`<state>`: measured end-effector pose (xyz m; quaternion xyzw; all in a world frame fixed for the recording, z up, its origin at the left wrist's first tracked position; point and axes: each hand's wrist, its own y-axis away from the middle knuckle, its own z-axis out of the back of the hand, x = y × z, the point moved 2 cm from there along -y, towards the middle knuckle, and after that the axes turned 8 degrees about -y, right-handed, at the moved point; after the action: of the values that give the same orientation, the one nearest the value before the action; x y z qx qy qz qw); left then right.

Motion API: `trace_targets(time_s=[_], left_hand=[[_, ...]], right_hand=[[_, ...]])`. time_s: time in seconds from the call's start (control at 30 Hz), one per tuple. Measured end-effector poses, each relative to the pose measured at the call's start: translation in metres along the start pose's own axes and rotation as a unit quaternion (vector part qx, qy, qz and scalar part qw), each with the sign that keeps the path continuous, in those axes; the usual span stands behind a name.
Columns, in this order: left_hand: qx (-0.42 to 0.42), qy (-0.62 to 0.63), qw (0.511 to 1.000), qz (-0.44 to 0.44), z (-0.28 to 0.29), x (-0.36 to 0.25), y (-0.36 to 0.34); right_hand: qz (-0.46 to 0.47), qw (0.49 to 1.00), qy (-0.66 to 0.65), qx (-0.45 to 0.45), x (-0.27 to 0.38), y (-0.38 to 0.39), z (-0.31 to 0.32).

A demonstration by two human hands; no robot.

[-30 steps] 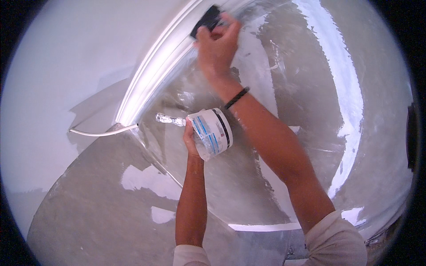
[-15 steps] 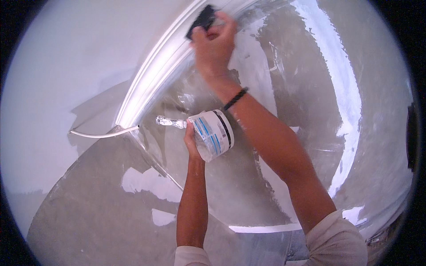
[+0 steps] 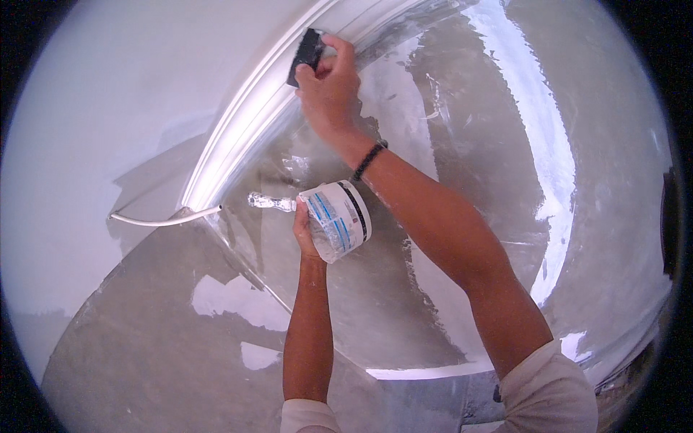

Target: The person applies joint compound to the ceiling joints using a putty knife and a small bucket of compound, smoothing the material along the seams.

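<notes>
My right hand (image 3: 330,90) is raised and closed on a dark rectangular sanding block (image 3: 306,58), which lies against the white crown moulding (image 3: 249,115) along the edge between ceiling and wall. Lower down, my left hand (image 3: 304,229) grips a white plastic tub (image 3: 339,220) with blue stripes and a black band, tilted on its side. A handle smeared with white (image 3: 271,202) juts out past the tub's left side, by my left fingers; the rest of that tool is hidden. The tub's inside cannot be seen.
A thin white conduit (image 3: 166,219) sticks out near the moulding's lower end. Around it are grey plastered walls (image 3: 144,310) with white filler patches (image 3: 238,302) and a long white strip (image 3: 552,144) on the right. The pale ceiling (image 3: 130,79) spreads at upper left.
My right hand has slid the sanding block down and to the left along the moulding. My left hand still holds the tub, almost unmoved.
</notes>
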<state>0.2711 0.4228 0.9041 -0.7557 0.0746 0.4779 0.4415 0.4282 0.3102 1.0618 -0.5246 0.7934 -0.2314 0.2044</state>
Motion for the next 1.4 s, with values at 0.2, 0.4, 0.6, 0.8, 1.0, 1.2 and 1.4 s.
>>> trace_targets(time_s=[0.2, 0.4, 0.6, 0.8, 1.0, 1.2, 1.4], left_hand=[[0.026, -0.009, 0.999, -0.028, 0.009, -0.001, 0.000], [0.002, -0.004, 1.000, -0.012, -0.010, -0.001, -0.001], [-0.015, -0.002, 1.000, -0.015, 0.008, 0.002, -0.005], [0.089, 0.030, 0.996, 0.008, -0.015, -0.002, -0.007], [0.013, 0.038, 0.999, 0.006, 0.006, 0.000, 0.000], [0.009, 0.076, 0.997, 0.023, 0.016, 0.007, -0.006], [-0.016, -0.002, 0.997, 0.069, 0.009, 0.028, 0.046]], right_hand=[[-0.023, 0.991, -0.112, -0.065, 0.013, -0.044, 0.024], [-0.020, 0.999, -0.014, -0.038, -0.014, -0.007, -0.009], [-0.074, 0.990, -0.112, -0.053, 0.012, -0.028, 0.020], [0.032, 0.994, -0.052, -0.094, -0.010, -0.054, -0.006], [-0.251, 0.952, -0.131, 0.117, 0.052, 0.036, 0.070], [-0.328, 0.937, 0.091, 0.077, 0.111, 0.089, 0.246], [-0.417, 0.873, 0.252, 0.020, 0.178, 0.139, 0.396]])
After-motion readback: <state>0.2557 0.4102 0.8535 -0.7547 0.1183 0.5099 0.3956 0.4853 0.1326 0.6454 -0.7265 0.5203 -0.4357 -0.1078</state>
